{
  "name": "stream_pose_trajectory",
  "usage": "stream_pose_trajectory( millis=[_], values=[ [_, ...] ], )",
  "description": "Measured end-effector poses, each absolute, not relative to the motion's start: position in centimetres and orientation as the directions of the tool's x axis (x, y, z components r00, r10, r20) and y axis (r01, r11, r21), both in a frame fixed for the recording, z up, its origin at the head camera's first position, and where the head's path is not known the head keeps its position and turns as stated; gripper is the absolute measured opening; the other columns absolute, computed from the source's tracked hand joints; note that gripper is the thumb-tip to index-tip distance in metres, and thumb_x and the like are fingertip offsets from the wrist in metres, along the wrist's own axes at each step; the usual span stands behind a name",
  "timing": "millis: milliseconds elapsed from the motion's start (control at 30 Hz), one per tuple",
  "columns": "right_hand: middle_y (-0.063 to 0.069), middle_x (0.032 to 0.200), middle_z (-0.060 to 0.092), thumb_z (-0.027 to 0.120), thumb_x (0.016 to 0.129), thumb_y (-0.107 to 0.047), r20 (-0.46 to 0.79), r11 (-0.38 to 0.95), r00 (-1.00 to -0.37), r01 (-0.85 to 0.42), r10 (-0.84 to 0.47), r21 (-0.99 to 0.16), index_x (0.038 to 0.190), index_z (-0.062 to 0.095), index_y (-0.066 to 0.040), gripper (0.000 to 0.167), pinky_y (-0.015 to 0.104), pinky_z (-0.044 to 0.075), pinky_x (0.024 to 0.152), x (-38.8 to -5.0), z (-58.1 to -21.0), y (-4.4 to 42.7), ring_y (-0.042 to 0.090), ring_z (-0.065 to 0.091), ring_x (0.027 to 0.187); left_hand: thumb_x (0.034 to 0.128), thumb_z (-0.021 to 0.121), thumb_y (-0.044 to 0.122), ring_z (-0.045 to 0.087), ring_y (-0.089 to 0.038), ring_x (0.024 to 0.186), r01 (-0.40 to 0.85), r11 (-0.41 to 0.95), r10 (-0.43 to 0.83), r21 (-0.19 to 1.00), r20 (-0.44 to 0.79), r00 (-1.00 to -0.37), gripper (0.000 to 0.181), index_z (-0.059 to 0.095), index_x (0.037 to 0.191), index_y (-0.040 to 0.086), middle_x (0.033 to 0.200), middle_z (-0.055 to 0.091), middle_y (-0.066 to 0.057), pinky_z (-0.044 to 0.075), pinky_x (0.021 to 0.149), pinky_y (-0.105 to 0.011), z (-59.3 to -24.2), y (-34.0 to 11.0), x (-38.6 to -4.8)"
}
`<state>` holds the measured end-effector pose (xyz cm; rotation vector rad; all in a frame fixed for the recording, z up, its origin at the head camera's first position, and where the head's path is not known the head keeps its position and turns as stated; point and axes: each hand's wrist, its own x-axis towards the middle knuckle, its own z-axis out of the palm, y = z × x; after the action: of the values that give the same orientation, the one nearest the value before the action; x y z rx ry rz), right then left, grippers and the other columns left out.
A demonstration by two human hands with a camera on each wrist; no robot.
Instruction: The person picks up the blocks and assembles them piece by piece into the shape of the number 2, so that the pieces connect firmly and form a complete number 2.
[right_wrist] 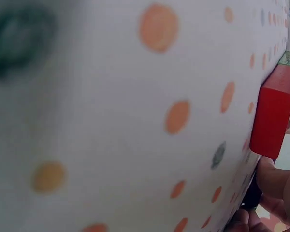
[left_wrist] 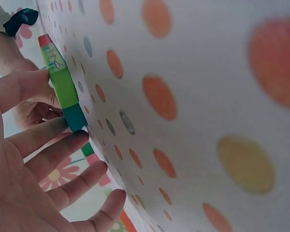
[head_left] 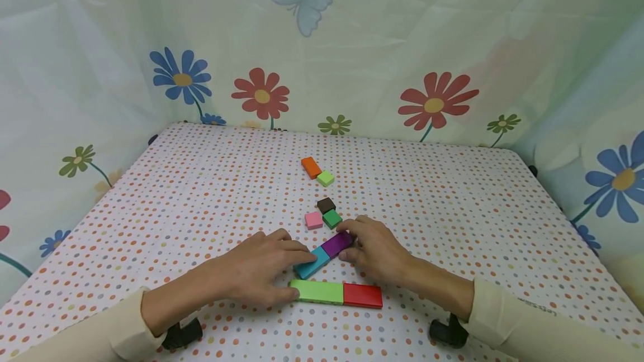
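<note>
My left hand [head_left: 264, 270] has its fingers mostly straight, with a fingertip touching the blue block [head_left: 309, 265] and the thumb against the left end of the long light green block [head_left: 322, 293]. In the left wrist view, the thumb lies by the green block [left_wrist: 63, 87] and the index finger by the blue block [left_wrist: 74, 118]. Between thumb and fingers, my right hand [head_left: 378, 250] pinches the purple block [head_left: 336, 244], whose end meets the blue one at a slant. A red block [head_left: 363, 296] adjoins the light green block, forming a row nearer me.
Beyond the hands lie a pink block [head_left: 313, 220], a green block [head_left: 332, 218] and a dark brown block [head_left: 326, 204]. Farther back, an orange block [head_left: 311, 167] touches a small light green block [head_left: 325, 178]. A dotted cloth [head_left: 453, 200] covers the table.
</note>
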<state>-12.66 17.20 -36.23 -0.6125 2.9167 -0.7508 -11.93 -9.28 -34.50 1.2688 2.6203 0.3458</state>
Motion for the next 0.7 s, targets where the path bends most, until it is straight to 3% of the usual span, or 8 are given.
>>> stream_pose_trajectory(
  millis=[133,300,467,567,700],
  values=[
    [-0.005,0.097,0.066,0.089,0.078,-0.024,0.017,0.843,-0.93,-0.342,-0.368,-0.416,0.123,0.071,-0.015,0.049,0.032,0.047,0.076,-12.8,-35.7,16.9,0.011,0.057,0.086,0.0872,0.069,0.044,0.05,-0.014,0.121,0.742,0.603,0.789,0.294,-0.086,-0.608,0.058,0.061,0.142,0.025,0.138,0.061,0.011,0.047,0.089,-0.045,-34.6,-9.3,-11.9],
    [-0.004,0.09,0.071,0.093,0.069,-0.04,-0.004,0.896,-0.945,-0.309,-0.327,-0.32,0.116,0.075,-0.019,0.054,0.032,0.047,0.07,-13.2,-34.7,16.7,0.012,0.058,0.081,0.0873,0.07,0.044,0.05,-0.014,0.12,0.746,0.602,0.792,0.284,-0.087,-0.605,0.058,0.061,0.142,0.026,0.137,0.061,0.012,0.047,0.087,-0.043,-34.5,-9.2,-12.0],
    [-0.003,0.089,0.072,0.082,0.077,-0.054,0.061,0.893,-0.937,-0.346,-0.343,-0.287,0.111,0.077,-0.018,0.049,0.032,0.049,0.067,-13.7,-34.1,16.3,0.014,0.06,0.08,0.0878,0.071,0.044,0.05,-0.016,0.123,0.741,0.615,0.784,0.271,-0.106,-0.612,0.057,0.061,0.141,0.026,0.139,0.06,0.011,0.046,0.089,-0.049,-34.4,-9.0,-11.9],
    [0.0,0.091,0.073,0.076,0.086,-0.047,0.113,0.879,-0.933,-0.36,-0.342,-0.314,0.109,0.078,-0.015,0.039,0.033,0.05,0.068,-14.4,-34.1,16.1,0.017,0.061,0.083,0.0878,0.071,0.044,0.05,-0.016,0.124,0.742,0.619,0.782,0.259,-0.112,-0.613,0.057,0.061,0.141,0.027,0.14,0.06,0.011,0.046,0.091,-0.052,-34.3,-9.0,-11.9],
    [0.005,0.096,0.074,0.075,0.088,-0.027,0.138,0.854,-0.93,-0.367,-0.34,-0.368,0.108,0.077,-0.011,0.026,0.033,0.05,0.068,-15.7,-33.9,15.6,0.021,0.061,0.087,0.0873,0.071,0.044,0.051,-0.016,0.124,0.738,0.624,0.778,0.258,-0.119,-0.617,0.058,0.061,0.141,0.027,0.139,0.06,0.011,0.047,0.09,-0.05,-34.3,-8.9,-11.9]
  ],
)
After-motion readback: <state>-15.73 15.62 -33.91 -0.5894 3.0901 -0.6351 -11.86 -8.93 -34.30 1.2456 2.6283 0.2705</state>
